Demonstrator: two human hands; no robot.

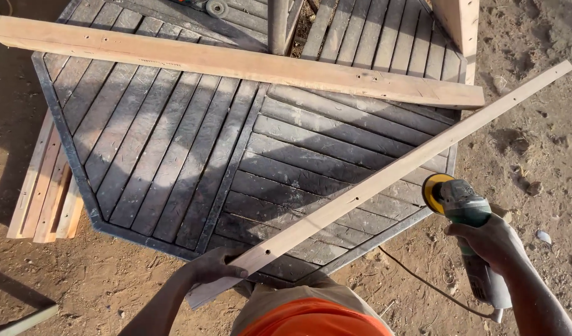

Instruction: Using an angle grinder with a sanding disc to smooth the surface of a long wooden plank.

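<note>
A long thin wooden slat (385,177) lies diagonally across a dark slatted octagonal table top (174,155), its far end reaching past the right edge. My left hand (214,267) grips the slat's near end at the table's front edge. My right hand (488,239) holds a green angle grinder (466,211) by its body, out to the right of the table. The grinder's yellow sanding disc (432,191) sits close beside the slat's lower edge; I cannot tell whether it touches.
A thicker wooden beam (236,62) lies across the table's far side. Several short planks (46,193) are stacked on the dirt at the left. A post (278,25) stands at the top. The grinder's cable (423,283) trails over sandy ground.
</note>
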